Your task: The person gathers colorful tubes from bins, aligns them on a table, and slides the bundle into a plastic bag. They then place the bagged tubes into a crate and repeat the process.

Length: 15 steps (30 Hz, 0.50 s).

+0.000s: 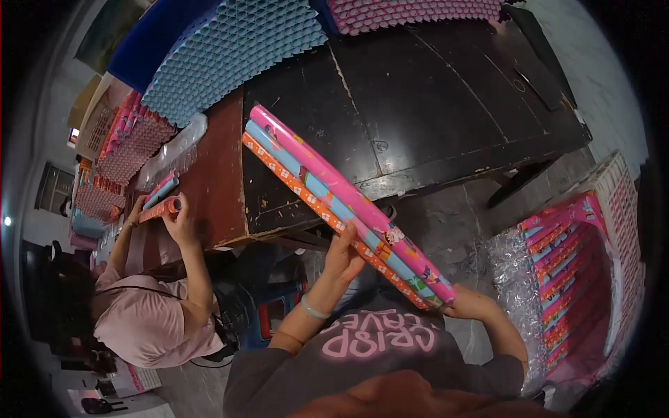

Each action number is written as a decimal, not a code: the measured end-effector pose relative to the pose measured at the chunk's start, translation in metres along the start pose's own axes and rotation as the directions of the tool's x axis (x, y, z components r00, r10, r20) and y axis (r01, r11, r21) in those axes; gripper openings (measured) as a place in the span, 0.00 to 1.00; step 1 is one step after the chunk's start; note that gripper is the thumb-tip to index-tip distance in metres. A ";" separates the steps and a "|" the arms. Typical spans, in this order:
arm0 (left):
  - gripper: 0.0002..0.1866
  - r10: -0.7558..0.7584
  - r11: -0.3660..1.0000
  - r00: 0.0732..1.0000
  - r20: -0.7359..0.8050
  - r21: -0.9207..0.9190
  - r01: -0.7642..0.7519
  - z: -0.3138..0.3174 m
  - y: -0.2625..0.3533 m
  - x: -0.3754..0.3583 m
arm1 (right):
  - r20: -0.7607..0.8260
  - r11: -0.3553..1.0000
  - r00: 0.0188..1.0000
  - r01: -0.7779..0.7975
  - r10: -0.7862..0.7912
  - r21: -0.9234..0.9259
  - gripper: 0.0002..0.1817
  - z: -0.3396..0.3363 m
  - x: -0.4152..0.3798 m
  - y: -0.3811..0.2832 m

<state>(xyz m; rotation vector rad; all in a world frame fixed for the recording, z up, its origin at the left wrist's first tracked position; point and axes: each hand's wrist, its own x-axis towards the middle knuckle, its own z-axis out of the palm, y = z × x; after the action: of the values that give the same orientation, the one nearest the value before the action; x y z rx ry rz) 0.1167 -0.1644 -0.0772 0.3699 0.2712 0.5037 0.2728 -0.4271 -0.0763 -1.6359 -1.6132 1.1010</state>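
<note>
Held at a slant in front of me are three long rolls of wrapping paper side by side: a pink roll (334, 177), a light blue roll (320, 191) and an orange patterned roll (291, 179). My left hand (341, 259) is closed round the bundle near its middle, thumb on the orange roll. My right hand (465, 304) grips the lower right end, its fingers partly hidden by the rolls. The bundle's upper left end extends over the black table (446, 104).
Stacked blue rolls (233, 59) and pink rolls (411, 12) stand at the table's back. At right is an open carton (624, 223) of wrapped rolls with plastic film (512, 285). A co-worker (157, 313) at left holds short-looking rolls (162, 198) at the red-brown table (216, 181).
</note>
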 end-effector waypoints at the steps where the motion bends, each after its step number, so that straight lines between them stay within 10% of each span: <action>1: 0.24 -0.003 0.998 0.999 0.042 0.058 0.001 0.001 -0.005 0.000 | -0.028 0.999 0.999 -0.038 0.038 -0.015 0.14 0.013 -0.009 0.004; 10: 0.35 -0.272 0.926 0.923 0.273 0.334 0.174 0.019 -0.080 0.005 | -0.278 0.898 0.853 -0.423 0.441 0.126 0.13 0.115 -0.088 0.037; 15: 0.36 -0.605 0.772 0.666 0.437 0.526 0.356 0.043 -0.194 -0.017 | -0.644 0.900 0.633 -0.246 0.430 0.359 0.17 0.211 -0.157 0.044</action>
<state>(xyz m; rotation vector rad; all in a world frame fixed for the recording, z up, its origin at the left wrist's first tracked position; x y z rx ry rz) 0.1974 -0.3427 -0.1153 0.8092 -0.1490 -0.2417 0.1253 -0.6162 -0.1929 -1.9138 -0.6423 0.6353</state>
